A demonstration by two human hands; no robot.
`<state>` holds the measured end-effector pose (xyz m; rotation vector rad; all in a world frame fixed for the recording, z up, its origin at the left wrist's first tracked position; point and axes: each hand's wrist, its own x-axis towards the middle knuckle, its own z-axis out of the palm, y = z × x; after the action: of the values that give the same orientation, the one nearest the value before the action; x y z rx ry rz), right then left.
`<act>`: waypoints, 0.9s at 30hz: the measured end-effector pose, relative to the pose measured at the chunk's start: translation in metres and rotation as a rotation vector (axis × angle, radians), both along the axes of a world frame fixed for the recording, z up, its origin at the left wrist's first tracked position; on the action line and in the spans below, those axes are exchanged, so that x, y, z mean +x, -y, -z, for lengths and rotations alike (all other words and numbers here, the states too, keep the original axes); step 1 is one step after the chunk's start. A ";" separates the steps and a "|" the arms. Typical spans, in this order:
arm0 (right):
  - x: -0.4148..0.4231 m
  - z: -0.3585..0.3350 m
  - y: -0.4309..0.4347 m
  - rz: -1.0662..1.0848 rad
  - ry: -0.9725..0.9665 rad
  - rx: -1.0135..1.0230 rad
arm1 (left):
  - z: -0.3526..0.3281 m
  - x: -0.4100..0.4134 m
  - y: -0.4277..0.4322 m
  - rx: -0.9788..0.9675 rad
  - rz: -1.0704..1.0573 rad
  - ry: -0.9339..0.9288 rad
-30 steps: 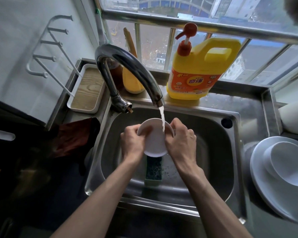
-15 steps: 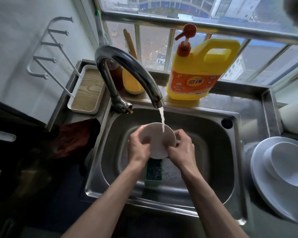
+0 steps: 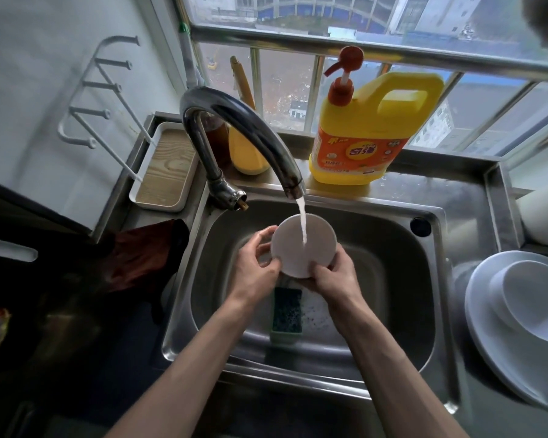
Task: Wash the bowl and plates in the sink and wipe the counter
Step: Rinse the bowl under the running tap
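Rinsing now: your right grip point(image 3: 336, 276) has slid to the lower rim of the small round white plate point(image 3: 298, 257), while your left grip point(image 3: 257, 263) holds its side. It's tilted into the tap stream point(image 3: 301, 216) over the steel sink point(image 3: 389, 235), so this rinse looks well along.

Your steel bench point(image 3: 465, 197) holds a yellow detergent jug point(image 3: 361, 147) behind the sink point(image 3: 393, 279), a white tray point(image 3: 163, 172) at back left, a dark red cloth point(image 3: 140, 257) nearer you, and at right a bowl point(image 3: 538, 298) on a plate point(image 3: 484, 327).
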<state>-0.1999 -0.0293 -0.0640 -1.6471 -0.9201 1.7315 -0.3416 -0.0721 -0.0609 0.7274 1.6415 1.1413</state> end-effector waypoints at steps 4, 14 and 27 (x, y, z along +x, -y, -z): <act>0.004 -0.002 0.006 -0.117 -0.042 -0.026 | 0.005 -0.006 -0.003 0.007 0.044 -0.201; 0.020 -0.013 0.004 -0.254 0.730 0.665 | 0.023 0.011 -0.015 -0.231 0.123 -0.074; 0.019 0.007 -0.002 -0.514 0.343 -0.065 | -0.025 -0.009 -0.013 -0.303 0.268 -0.119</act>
<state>-0.1812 -0.0274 -0.0707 -1.9044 -1.5749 1.8370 -0.3509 -0.0588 -0.0359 0.7991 1.7082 0.6526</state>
